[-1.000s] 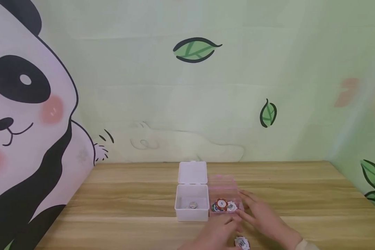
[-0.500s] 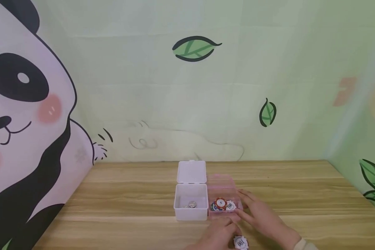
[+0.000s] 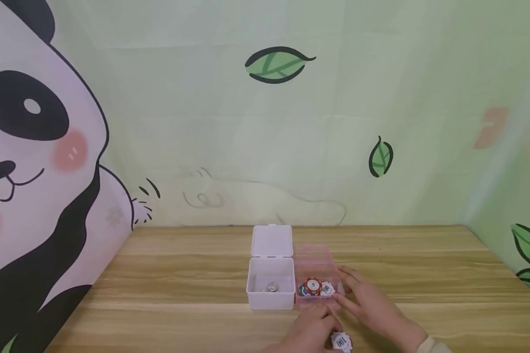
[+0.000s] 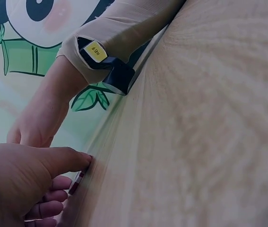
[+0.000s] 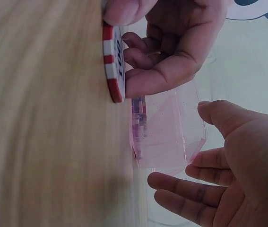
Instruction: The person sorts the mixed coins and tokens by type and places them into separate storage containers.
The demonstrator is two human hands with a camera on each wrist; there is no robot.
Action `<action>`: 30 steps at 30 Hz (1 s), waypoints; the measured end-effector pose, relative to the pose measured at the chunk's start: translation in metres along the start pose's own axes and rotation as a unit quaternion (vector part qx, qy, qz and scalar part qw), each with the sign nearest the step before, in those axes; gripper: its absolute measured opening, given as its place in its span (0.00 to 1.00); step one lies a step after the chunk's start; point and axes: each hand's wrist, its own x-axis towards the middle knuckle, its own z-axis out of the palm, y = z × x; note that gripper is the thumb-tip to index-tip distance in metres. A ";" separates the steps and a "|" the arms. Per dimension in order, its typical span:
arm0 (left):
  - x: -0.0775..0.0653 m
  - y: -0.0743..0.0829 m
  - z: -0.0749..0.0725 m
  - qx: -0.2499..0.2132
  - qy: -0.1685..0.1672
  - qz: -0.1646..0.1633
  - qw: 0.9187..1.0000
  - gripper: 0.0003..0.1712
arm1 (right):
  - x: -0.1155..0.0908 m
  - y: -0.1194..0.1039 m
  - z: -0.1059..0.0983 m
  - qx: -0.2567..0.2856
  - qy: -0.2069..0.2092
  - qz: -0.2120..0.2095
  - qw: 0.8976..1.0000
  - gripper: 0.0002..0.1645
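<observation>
A white-faced poker chip marked 100 [image 3: 342,341] lies close to the wooden table. Its edge is banded red and white in the right wrist view. My left hand [image 3: 311,328] pinches this chip between thumb and fingertips. Behind that hand, a see-through pink box [image 5: 164,137] stands with its lid back, several poker chips [image 3: 313,285] inside, a red one marked 5 on top. Along the box's right side rests my right hand [image 3: 371,309], with thumb near the front corner and fingers loosely extended.
Just left of the pink box stands a white box [image 3: 271,300], its lid [image 3: 272,240] folded back and a coin-like silver disc [image 3: 272,287] inside. The wooden table [image 3: 181,279] runs back to a printed backdrop with a panda and leaves.
My left hand has come back a little from the pink box's front, its fingers closing onto the edge of the 100 chip. The right hand stays by the pink box.
</observation>
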 end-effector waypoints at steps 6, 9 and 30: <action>0.000 0.001 0.001 -0.015 0.012 -0.009 1.000 0.19 | 0.000 0.001 0.000 -0.004 0.006 -0.002 1.000 0.36; -0.001 0.001 0.001 -0.015 0.016 -0.010 1.000 0.19 | 0.000 0.001 0.001 -0.008 0.011 -0.004 1.000 0.36; -0.002 0.002 -0.012 -0.041 -0.014 -0.007 0.999 0.21 | 0.001 0.001 0.003 -0.013 0.012 -0.007 1.000 0.34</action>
